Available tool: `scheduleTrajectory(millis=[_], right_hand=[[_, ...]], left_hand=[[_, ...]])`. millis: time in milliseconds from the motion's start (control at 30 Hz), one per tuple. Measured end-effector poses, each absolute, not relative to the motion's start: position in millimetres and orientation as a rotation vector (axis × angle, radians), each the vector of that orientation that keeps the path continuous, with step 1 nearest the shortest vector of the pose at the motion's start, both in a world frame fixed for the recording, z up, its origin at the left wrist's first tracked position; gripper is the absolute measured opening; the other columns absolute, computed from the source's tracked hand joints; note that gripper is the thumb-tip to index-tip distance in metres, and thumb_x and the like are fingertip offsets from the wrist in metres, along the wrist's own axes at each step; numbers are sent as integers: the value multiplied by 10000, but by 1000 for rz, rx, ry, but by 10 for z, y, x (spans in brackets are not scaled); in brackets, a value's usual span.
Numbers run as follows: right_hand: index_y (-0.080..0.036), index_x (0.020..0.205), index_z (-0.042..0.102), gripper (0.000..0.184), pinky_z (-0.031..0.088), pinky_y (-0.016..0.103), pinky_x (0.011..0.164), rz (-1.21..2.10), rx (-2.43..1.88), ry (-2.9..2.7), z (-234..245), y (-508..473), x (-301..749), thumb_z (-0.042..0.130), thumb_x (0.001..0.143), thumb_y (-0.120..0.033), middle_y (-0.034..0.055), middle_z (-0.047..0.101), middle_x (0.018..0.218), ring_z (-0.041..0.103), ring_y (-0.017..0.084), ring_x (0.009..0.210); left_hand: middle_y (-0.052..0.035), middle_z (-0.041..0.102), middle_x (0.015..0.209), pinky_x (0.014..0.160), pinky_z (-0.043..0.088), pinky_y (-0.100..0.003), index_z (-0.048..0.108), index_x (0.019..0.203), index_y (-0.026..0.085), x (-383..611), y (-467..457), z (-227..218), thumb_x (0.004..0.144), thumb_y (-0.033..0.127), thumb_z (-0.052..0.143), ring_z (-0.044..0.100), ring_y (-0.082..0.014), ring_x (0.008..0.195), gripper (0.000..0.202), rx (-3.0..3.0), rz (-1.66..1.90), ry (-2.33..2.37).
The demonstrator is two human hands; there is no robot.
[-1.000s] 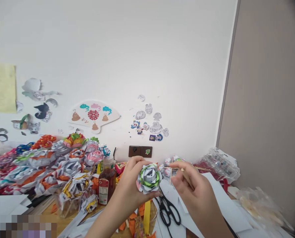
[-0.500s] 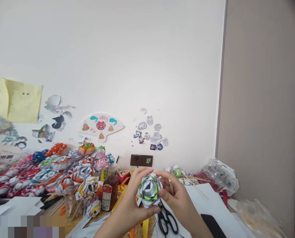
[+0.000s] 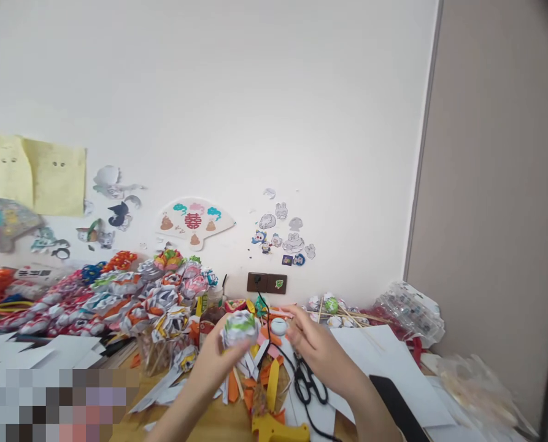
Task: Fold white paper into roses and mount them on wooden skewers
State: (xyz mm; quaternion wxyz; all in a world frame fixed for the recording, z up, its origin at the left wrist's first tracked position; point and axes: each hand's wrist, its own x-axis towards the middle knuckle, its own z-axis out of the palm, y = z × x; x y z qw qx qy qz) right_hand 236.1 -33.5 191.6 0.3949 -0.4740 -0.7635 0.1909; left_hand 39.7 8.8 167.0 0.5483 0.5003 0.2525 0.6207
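Observation:
My left hand (image 3: 221, 347) is closed around a folded paper flower (image 3: 240, 328), white with green edges, somewhat blurred and tilted. Apart from the flower, to its right, my right hand (image 3: 313, 344) is curled with thumb and fingers together; whatever they may pinch is too small to make out. Beneath that hand lie black-handled scissors (image 3: 310, 385). A yellow glue gun (image 3: 280, 430) rests at the near edge of the view, among strips of coloured paper (image 3: 272, 383).
Many paper flowers (image 3: 161, 301) are heaped at left, near a brown bottle (image 3: 208, 324). White sheets (image 3: 370, 344) and a black phone-like slab (image 3: 396, 405) lie at right. A black cord (image 3: 267, 307) runs from the wall socket (image 3: 267, 282) across the table.
My hands have drawn apart. The flower has gone left with my left hand and tipped over, while my right hand has let go of it. The view has shifted, bringing the glue gun into sight.

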Motion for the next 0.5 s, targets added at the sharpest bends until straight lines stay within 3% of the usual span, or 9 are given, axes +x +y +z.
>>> scheduleTrajectory(millis=[67,167,267,367,500], right_hand=[[-267,1306,411,414,393,346,861,492,-1293,-2083,1878,-357,2251,308,946,-443,88,576,1227,532,253,1108],[-239,1247,487,364,420,325,753,447,-1415,-2268,1772,-351,2024,333,928,-323,108,648,1121,600,267,998],[-252,1093,593,303,407,274,651,359,-1377,-2308,1700,-325,1865,380,879,-231,65,696,959,633,230,854],[-262,1035,624,299,403,256,652,300,-1259,-2291,1720,-317,1849,411,845,-178,44,702,958,632,218,853],[-249,1103,609,319,423,274,702,328,-1240,-2171,1792,-328,1923,415,855,-193,60,698,1003,632,235,885]], left_hand=[[10,586,585,551,403,-246,643,642,168,284,214,1594,544,315,792,532,-171,610,231,1063,1438,559],[-16,621,694,541,423,-230,665,768,152,156,338,1591,613,320,747,545,-151,636,242,923,1394,458],[-12,577,702,526,427,-217,658,903,126,111,341,1748,729,365,654,519,-124,610,296,831,1359,318],[-12,518,690,547,438,-226,651,866,111,160,276,1949,826,434,511,495,-118,601,355,773,1319,178],[-25,499,722,564,444,-242,642,808,127,307,180,2105,850,500,414,484,-127,621,439,721,1273,44]])
